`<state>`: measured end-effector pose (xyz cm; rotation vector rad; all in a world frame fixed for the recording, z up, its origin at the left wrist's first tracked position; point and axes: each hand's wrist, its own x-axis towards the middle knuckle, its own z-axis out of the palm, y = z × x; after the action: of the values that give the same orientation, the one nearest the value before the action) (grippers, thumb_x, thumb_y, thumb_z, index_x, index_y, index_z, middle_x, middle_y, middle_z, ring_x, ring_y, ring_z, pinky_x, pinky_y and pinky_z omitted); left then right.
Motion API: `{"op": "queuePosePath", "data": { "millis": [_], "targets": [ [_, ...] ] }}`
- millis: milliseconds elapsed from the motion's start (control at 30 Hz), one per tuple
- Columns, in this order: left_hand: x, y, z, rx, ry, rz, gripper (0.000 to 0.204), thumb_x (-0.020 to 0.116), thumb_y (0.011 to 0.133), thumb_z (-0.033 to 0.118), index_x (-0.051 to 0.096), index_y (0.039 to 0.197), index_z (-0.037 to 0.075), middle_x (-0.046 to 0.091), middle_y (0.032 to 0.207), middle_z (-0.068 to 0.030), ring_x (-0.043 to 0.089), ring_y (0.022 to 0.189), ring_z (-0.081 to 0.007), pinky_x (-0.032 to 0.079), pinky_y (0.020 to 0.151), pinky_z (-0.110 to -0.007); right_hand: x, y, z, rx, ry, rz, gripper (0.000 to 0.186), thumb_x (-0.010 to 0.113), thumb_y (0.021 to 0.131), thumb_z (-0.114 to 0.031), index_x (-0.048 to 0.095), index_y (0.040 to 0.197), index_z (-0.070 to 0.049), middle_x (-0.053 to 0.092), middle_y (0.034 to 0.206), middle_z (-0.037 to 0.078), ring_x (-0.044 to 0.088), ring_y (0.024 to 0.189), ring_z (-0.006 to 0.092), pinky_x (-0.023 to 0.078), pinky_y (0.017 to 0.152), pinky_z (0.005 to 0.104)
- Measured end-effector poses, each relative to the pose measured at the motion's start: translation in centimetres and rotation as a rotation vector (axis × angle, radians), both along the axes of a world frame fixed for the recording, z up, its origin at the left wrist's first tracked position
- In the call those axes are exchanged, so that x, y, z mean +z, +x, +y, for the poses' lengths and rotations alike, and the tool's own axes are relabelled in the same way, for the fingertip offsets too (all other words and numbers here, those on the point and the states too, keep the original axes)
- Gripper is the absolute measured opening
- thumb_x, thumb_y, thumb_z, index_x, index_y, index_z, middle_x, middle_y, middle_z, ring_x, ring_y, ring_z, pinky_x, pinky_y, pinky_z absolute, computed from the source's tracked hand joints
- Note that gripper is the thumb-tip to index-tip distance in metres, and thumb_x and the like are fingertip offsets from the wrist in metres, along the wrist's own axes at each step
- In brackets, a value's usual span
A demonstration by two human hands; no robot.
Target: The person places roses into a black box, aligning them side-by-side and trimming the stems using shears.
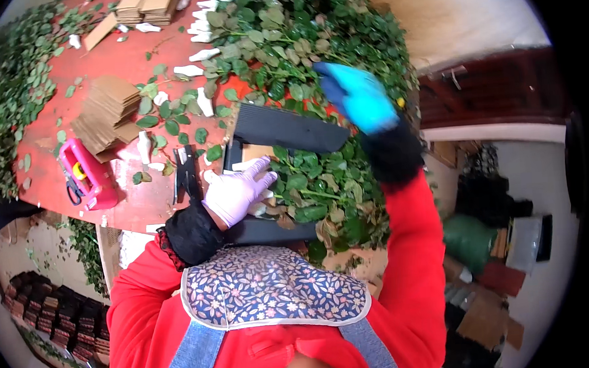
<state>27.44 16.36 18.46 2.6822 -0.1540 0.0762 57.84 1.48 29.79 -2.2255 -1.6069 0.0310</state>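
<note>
My left hand [240,193], in a pale lavender glove, lies with fingers spread over white-wrapped flower heads [258,208] on a black-sided bunching frame [284,127]. Leafy green stems [315,189] run to the right from under that hand. A brown cardboard piece [257,151] shows inside the frame, just beyond my fingers. Over the large leafy pile [299,42] at the far right is my right hand [360,98], in a bright blue glove. Its fingers are smeared by motion and point left; whether they hold a stem cannot be seen. A black stapler [185,175] lies left of my left hand.
The red table [134,207] carries a pink holder [88,175] with scissors [74,191], and stacks of cardboard pieces [106,111]. More white-wrapped heads [205,102] and loose leaves lie beyond the frame. Leafy stems [6,100] line the table's left side.
</note>
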Motion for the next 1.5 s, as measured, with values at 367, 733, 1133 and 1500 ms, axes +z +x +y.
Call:
{"op": "queuePosePath", "data": {
  "millis": [367,733,1133,1500],
  "targets": [
    [0.8,-0.1,-0.2,0.036,-0.224,0.1,0.047,0.062,0.093,0.019,0.059,0.14,0.021,0.05,0.154,-0.0058,0.072,0.104,-0.0304,0.056,0.077,-0.048,-16.0,6.2,12.5,0.133,-0.308,-0.148,0.019,0.061,0.09,-0.014,0.066,0.108,-0.011,0.07,0.094,0.018,0.067,0.083,0.0381,0.051,0.073,0.0517],
    [-1.5,0.2,-0.6,0.101,-0.452,-0.044,0.034,0.06,0.096,0.019,0.066,0.129,0.018,0.067,0.111,-0.0089,0.069,0.073,-0.029,0.053,0.057,-0.044,8.9,-7.0,-7.1,-0.021,-0.327,0.096,0.049,0.061,0.077,0.004,0.068,0.124,-0.008,0.068,0.102,0.015,0.064,0.086,0.0397,0.051,0.074,0.0448],
    [1.0,0.1,0.4,-0.023,-0.146,0.052,0.05,0.073,0.089,0.023,0.064,0.137,0.02,0.055,0.151,-0.0058,0.072,0.107,-0.0302,0.06,0.086,-0.04,1.9,-14.1,-8.2,-0.125,-0.277,-0.123,0.031,0.067,0.083,-0.007,0.067,0.114,-0.007,0.066,0.086,0.01,0.066,0.073,0.031,0.051,0.065,0.0436],
    [0.5,1.5,1.0,-0.137,-0.383,0.058,0.049,0.072,0.085,0.006,0.067,0.134,0.008,0.058,0.146,-0.0203,0.062,0.126,-0.0371,0.051,0.104,-0.038,-13.7,-15.9,-2.8,-0.45,0.094,-0.186,0.012,0.065,0.085,-0.025,0.07,0.085,-0.015,0.07,0.087,0.007,0.067,0.082,0.0233,0.049,0.067,0.0445]
  ]
}}
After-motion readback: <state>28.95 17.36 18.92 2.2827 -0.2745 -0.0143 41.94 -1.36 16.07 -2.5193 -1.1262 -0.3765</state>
